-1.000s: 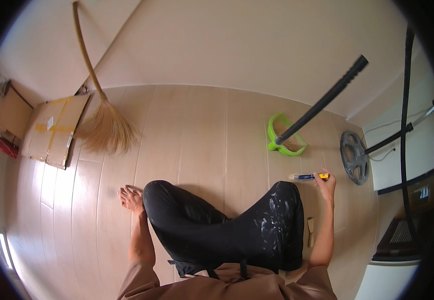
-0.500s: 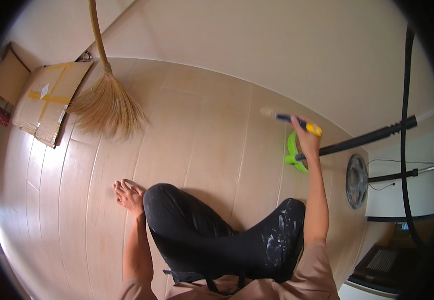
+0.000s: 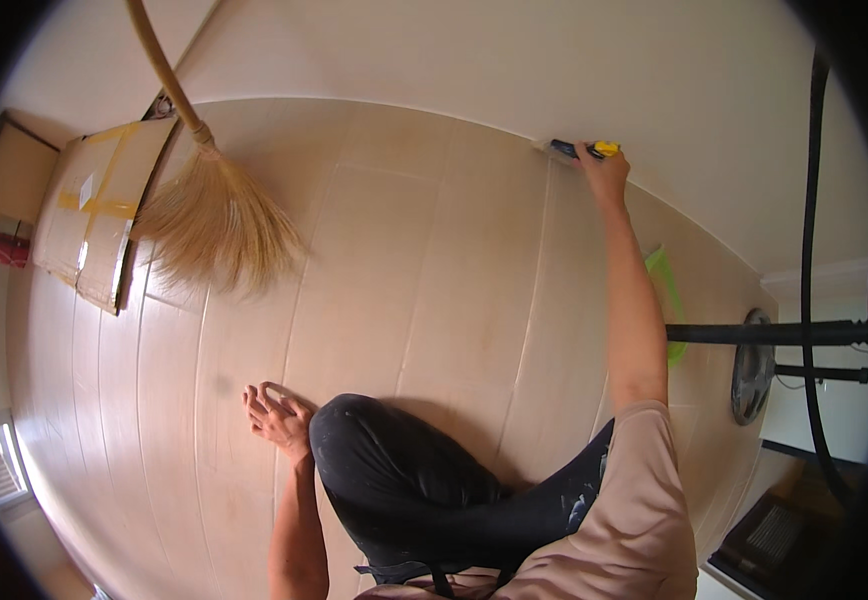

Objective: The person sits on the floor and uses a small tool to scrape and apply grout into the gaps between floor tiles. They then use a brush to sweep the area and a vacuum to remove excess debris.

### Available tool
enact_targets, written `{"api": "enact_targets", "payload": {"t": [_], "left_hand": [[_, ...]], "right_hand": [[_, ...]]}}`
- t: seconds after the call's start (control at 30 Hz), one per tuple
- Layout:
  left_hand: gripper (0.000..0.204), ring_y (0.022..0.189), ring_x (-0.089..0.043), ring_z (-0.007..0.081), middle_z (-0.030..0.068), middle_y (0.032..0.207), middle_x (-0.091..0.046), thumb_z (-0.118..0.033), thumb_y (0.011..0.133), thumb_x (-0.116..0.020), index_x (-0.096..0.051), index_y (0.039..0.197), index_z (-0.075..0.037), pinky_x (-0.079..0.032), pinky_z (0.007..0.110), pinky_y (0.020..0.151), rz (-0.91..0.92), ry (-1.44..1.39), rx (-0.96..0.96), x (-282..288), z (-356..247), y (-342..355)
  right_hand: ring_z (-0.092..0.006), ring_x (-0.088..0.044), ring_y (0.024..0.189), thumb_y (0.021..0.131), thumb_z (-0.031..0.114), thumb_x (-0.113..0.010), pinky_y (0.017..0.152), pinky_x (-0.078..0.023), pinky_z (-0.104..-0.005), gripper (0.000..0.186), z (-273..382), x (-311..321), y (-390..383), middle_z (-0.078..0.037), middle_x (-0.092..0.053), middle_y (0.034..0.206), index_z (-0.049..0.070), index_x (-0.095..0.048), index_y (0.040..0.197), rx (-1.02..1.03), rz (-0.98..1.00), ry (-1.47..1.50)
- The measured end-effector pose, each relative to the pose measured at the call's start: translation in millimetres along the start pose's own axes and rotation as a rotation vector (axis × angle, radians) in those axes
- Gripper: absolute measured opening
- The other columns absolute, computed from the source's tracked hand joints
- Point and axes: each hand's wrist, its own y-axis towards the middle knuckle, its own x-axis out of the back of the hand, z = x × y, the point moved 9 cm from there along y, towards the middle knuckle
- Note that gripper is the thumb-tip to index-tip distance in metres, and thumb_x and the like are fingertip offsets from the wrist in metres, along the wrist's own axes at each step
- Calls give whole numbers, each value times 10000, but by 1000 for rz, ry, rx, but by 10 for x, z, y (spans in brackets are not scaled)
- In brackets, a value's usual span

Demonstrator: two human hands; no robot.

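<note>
My right hand grips a paintbrush with a dark blue and yellow handle. The arm is stretched out, and the brush's pale bristles are at the seam where the floor meets the white wall; whether they touch the wall I cannot tell. Beside my bent knee, my left hand leans on the tiles, its fingers apart and nothing in it. My right forearm partly covers a bright green dustpan.
A straw broom stands at the far left, bristles down, beside flattened taped cardboard. On the right are the black pole, a round grey base and a hanging black hose. A dark boxy appliance sits lower right.
My right hand has carried the paintbrush forward from above the dustpan to the wall's foot. My left hand stays on the floor. The whole view has shifted somewhat.
</note>
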Motion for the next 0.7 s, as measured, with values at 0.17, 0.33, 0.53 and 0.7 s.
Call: {"api": "enact_targets", "payload": {"t": [0.17, 0.33, 0.53, 0.7], "left_hand": [[581, 1504, -330, 322, 139, 1560, -431, -124, 846, -602, -505, 1418, -154, -311, 547, 1114, 4, 32, 1, -10, 19, 8], [578, 1493, -351, 326, 141, 1560, -432, -123, 850, -603, -505, 1419, -147, -313, 555, 1114, -3, 21, -17, -36, -18, -12], [570, 1494, -350, 327, 142, 1550, -438, -119, 854, -599, -509, 1416, -148, -316, 557, 1113, -11, 15, -36, -40, -84, 20], [567, 1496, -347, 322, 135, 1550, -440, -113, 854, -597, -514, 1414, -151, -323, 546, 1108, -25, 25, -31, -31, -12, -1]], "right_hand": [[-177, -753, 699, 877, 284, -810, 695, -566, -296, 335, 124, 196, 80, -103, -764, 751, -44, -746, 882, -79, -27, 307], [-186, -768, 717, 876, 255, -817, 677, -579, -288, 335, 19, 125, 41, -110, -763, 782, -70, -735, 874, -79, 6, 42], [-211, -768, 678, 863, 305, -828, 642, -588, -309, 402, 59, 317, 207, -132, -756, 773, -82, -718, 872, -29, -4, 180], [-211, -756, 640, 874, 330, -824, 620, -585, -303, 413, 100, 130, 44, -130, -745, 732, -65, -713, 828, -170, 118, -145]]}}
